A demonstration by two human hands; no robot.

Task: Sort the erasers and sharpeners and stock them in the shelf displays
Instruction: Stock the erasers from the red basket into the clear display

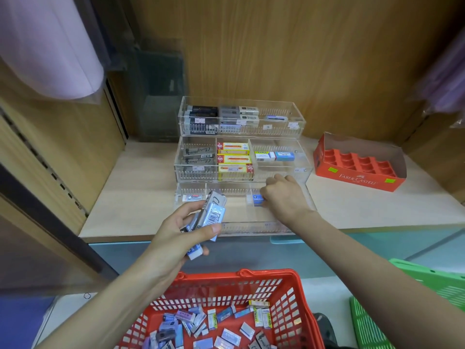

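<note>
Head view: the left hand (176,235) grips a stack of erasers (210,215), thumb across the front and fingers curled behind, held above the front edge of the wooden shelf (125,210). The stack's long axis runs from the palm up and away toward the acrylic display (251,227), tilted to the right, with a barcoded sleeve facing up.

The right hand (285,197) reaches into the display's lowest tier. Its fingers bend down at a blue-sleeved eraser (256,199), but the back of the hand hides the tips, so I cannot tell whether they pinch it or only touch it. That eraser lies flat, long axis left to right along the tier, bare white end to the left.

These should handle as light, firm little blocks, not fragile. The paper sleeves are probably smooth enough to slide over one another (a loosely held stack could fan out or drop one). Taking each across its narrow sides near the middle, on the sleeve, seems the surest hold.

Many more loose erasers (226,321) lie at all angles in the red basket (239,274) below. A Faber-Castell carton (357,177) sits on the shelf to the right, and a green basket (427,273) is at the right edge.
</note>
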